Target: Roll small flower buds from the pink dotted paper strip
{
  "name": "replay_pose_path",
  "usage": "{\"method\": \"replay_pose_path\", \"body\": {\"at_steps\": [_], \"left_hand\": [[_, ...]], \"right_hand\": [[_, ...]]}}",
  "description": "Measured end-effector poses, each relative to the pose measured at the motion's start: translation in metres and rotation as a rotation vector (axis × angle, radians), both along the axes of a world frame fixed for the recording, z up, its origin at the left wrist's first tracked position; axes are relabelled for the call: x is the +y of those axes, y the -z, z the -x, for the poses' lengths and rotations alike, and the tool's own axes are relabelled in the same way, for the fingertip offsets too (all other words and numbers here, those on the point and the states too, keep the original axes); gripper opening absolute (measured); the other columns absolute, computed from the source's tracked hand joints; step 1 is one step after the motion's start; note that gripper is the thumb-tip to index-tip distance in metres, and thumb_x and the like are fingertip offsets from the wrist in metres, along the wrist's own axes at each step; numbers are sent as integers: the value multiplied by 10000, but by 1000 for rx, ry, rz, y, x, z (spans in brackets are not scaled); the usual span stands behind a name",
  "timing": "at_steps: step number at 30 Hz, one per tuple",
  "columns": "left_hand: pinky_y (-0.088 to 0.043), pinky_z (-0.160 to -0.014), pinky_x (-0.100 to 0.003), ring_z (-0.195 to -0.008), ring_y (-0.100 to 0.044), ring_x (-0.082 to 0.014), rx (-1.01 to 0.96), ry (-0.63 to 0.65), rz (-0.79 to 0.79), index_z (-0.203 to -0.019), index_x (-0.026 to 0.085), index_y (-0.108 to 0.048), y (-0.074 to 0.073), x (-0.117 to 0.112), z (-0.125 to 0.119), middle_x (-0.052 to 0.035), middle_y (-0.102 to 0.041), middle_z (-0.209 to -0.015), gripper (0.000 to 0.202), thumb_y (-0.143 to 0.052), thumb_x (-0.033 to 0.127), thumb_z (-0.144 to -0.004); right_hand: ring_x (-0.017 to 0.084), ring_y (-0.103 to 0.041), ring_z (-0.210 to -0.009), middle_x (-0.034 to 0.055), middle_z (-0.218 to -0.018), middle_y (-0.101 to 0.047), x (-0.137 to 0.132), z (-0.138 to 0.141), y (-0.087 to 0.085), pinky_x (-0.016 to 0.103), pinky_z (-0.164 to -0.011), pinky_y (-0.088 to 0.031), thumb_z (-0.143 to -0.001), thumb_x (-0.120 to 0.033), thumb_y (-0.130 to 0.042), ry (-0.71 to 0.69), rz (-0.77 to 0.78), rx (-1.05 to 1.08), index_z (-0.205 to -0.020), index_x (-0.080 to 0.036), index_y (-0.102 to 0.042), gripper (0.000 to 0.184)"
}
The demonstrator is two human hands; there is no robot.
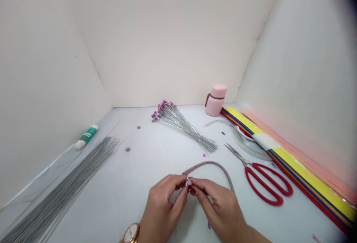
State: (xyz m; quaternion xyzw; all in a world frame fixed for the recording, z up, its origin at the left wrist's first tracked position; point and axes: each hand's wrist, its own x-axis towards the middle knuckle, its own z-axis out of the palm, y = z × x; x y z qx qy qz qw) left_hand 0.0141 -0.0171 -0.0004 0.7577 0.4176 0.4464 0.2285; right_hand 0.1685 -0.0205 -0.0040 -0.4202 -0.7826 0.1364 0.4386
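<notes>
Left hand (163, 205) and right hand (221, 207) meet low over the table (131, 194), fingers curled inward, and each pinches between thumb and fingertips. Held in that pinch is a small pink-and-purple paper bud (189, 181), too small to make out in detail. A thin mauve strip (209, 163) runs from the bud, arching up and over to the right, past the right hand. The red-painted fingernails (188, 189) sit just below the bud, and a rose-gold wristwatch (131, 232) circles the left wrist.

A tiny purple scrap (209, 226) lies under the right hand, and another (204, 155) sits just ahead of the hands. To the right of the right hand lie big red-handled scissors (263, 183), blades pointing away and to the left. Beyond them curves a clear plastic loop (248, 142), with a small black clip (223, 133) beside it.

Farther right, a stack of yellow, blue and red paper (304, 165) runs along the wall. Straight ahead of the hands, a bunch of silver wires tipped with purple buds (178, 125) fans across the table, and a pink flask (216, 99) stands behind it. To the left of the left hand lie a long sheaf of bare wires (61, 187), a green-and-white glue tube (86, 137) and two loose buds (127, 149).
</notes>
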Motion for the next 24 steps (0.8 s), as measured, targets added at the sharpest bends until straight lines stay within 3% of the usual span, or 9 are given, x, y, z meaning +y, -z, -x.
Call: {"method": "replay_pose_path", "body": {"at_steps": [16, 24], "left_hand": [[-500, -640, -226, -685, -626, -139, 10, 8, -35, -842, 175, -609, 1, -1, 3, -37, -676, -764, 162, -526, 64, -757], [-487, -678, -204, -736, -617, -123, -47, 60, 91, -872, 189, -608, -1, 1, 5, -23, -672, -804, 175, -510, 74, -784]], "right_hand": [[139, -647, -661, 43, -750, -687, 0, -2, 0, 214, -606, -515, -801, -88, -426, -22, 31, -8, -938, -156, -591, 225], [152, -656, -724, 53, -825, -698, 2, -3, -4, 213, -654, -531, -815, -138, -440, -53, 134, 50, -1003, -165, -579, 236]]}}
